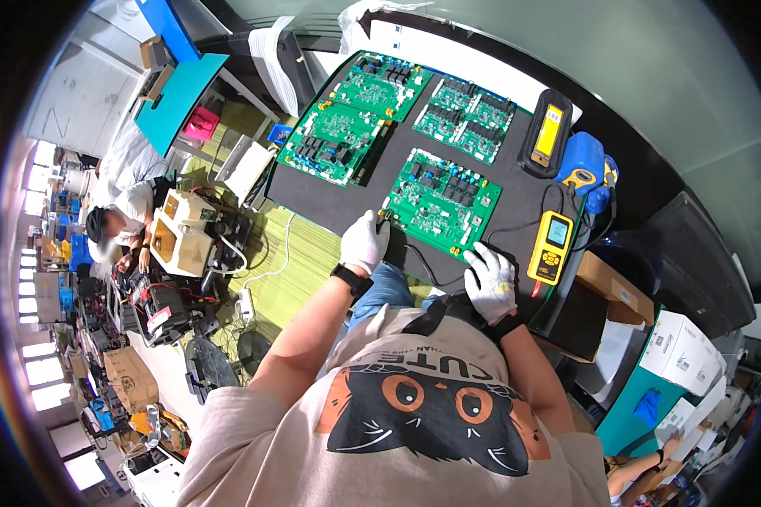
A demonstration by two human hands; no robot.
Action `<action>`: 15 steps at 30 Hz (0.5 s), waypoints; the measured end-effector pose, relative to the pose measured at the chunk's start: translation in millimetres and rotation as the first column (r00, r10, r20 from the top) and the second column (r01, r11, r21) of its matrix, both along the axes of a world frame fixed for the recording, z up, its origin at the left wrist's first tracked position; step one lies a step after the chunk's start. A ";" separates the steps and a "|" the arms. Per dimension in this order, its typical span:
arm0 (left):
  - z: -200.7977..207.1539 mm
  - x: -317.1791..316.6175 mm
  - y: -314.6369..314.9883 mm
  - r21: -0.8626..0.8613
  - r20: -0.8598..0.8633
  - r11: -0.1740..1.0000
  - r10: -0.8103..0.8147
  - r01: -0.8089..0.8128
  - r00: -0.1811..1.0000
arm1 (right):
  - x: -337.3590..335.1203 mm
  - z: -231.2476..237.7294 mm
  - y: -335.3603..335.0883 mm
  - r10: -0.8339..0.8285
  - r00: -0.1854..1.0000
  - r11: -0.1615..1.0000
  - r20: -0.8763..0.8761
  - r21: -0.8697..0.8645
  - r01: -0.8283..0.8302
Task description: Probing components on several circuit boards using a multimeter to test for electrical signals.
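A green circuit board [435,221] with dark block components lies on the black mat in front of me. My left hand [365,243], in a white glove, is closed at its near left corner, fingertips on the board's edge. Beside the near right corner is my right hand [492,287], also gloved, its fingers stretched and slightly apart, with the fingertips by the board's edge. Whether they touch it I cannot tell. A black cable [420,258] runs between the hands. To the right, a yellow handheld meter [552,245] with a small screen lies on the mat.
Two larger green boards [334,139] lie at the left and a four-part board panel [467,118] at the back. A black-framed yellow device [548,135] and a blue tool [582,160] stand on the right. Another person [131,211] works at far left; a cardboard box [615,287] is right.
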State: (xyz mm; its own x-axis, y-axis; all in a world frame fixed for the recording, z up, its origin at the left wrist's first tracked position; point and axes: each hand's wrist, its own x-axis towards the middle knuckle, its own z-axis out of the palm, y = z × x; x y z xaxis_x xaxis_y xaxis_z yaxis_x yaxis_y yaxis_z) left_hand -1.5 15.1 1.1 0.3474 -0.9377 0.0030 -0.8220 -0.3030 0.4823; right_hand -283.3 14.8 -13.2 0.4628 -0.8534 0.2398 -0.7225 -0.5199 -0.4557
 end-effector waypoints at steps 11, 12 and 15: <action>-0.7 3.7 -5.3 0.016 -0.030 1.000 -0.016 0.016 0.999 | 1.4 -3.3 0.7 -0.018 1.000 1.000 0.004 -0.007 0.018; -2.3 4.8 -5.1 -0.015 -0.036 1.000 -0.026 0.026 0.999 | 1.8 -2.2 0.1 -0.019 1.000 1.000 0.010 0.000 0.019; 1.3 4.0 -5.0 -0.036 -0.023 0.999 -0.029 0.028 0.999 | 1.4 -3.3 -0.2 -0.020 1.000 1.000 0.002 -0.004 0.020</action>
